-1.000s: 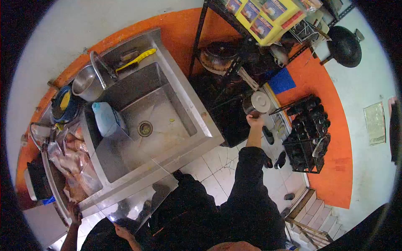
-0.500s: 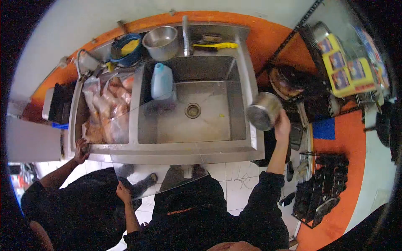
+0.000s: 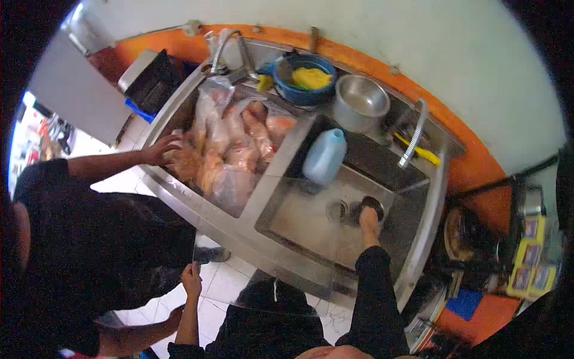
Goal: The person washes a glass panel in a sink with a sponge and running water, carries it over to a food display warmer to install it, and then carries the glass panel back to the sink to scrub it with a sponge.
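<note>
Metal pot is by the drain of the sink, held in the right hand's closed grip; the left hand pinches a clear sheet's edge.

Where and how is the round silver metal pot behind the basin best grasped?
The pot is probably best pinched at its near rim, from above on the basin side: it stands open-topped, no handle shows, and the wall is behind.

In front of me, bags lie in the left basin; a jug sits in the right basin, towards its left. Behind them, left to right: tub, pot, tap, brush.
</note>
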A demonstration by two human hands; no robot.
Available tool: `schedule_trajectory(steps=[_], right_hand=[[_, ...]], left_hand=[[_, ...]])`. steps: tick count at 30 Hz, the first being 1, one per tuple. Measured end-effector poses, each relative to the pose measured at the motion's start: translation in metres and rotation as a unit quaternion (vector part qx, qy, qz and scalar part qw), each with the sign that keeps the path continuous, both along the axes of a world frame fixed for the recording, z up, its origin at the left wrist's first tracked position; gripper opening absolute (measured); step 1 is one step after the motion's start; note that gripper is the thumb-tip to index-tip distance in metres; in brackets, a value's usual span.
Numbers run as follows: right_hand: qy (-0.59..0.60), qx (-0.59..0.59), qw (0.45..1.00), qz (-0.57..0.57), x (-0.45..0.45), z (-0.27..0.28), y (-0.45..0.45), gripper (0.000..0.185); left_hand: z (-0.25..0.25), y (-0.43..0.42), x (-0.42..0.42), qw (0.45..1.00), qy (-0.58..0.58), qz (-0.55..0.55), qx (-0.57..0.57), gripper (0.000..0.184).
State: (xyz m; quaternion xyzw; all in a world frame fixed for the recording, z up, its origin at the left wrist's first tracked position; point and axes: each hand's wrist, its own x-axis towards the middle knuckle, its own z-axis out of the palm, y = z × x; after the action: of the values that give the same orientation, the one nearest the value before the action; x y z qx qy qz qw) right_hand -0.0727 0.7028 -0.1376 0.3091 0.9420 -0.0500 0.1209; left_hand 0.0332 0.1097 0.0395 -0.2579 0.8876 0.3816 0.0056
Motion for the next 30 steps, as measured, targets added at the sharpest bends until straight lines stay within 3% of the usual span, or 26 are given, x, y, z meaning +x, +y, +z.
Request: schedule_trajectory(steps=[4,11,14,16,17,18,20,22,24,27,30], right_hand=[[-0.025,0.075,0.997,0.026,-0.002,-0.034,0.005,0.02],[-0.042,0.015,0.999,0.026,-0.011,-0.032,0.01,0.033],[-0.011,-0.028,0.999,0.021,-0.041,-0.007,0.005,0.041],[0.152,-0.126,0.98,-0.022,-0.08,0.011,-0.002,0.042],[0.257,-0.106,0.96,0.022,-0.102,0.019,-0.008,0.043],[0.266,-0.184,0.946,-0.014,-0.12,0.094,-0.043,0.045],[0.283,-0.362,0.886,-0.066,-0.157,0.096,-0.057,0.054],[0.192,-0.351,0.916,0.019,-0.175,0.131,-0.082,0.06],[0.189,-0.227,0.955,0.041,-0.202,0.059,-0.081,0.059],[0.165,-0.291,0.94,-0.068,-0.189,0.106,-0.1,0.051],[0.208,-0.275,0.936,-0.073,-0.18,0.098,-0.094,0.038]], left_hand=[[-0.012,-0.01,0.005,0.999,-0.006,-0.027,-0.046,0.037],[0.005,-0.001,0.001,0.999,-0.035,0.009,-0.01,0.037],[-0.007,-0.006,0.01,0.999,-0.029,0.025,0.03,0.038],[-0.005,-0.002,0.007,0.998,-0.047,0.035,0.035,0.038],[-0.007,-0.001,0.006,0.998,-0.051,0.023,0.039,0.038],[-0.009,-0.002,0.006,0.999,-0.029,0.015,0.033,0.038],[-0.014,-0.006,0.009,0.999,-0.016,0.024,0.045,0.038],[-0.014,-0.005,0.009,1.0,-0.013,0.011,0.025,0.038],[-0.013,-0.004,0.01,1.0,-0.01,0.001,0.007,0.038],[-0.015,-0.006,0.011,0.999,0.002,-0.011,0.03,0.037],[-0.018,-0.007,0.011,0.999,0.035,-0.019,0.011,0.038]])
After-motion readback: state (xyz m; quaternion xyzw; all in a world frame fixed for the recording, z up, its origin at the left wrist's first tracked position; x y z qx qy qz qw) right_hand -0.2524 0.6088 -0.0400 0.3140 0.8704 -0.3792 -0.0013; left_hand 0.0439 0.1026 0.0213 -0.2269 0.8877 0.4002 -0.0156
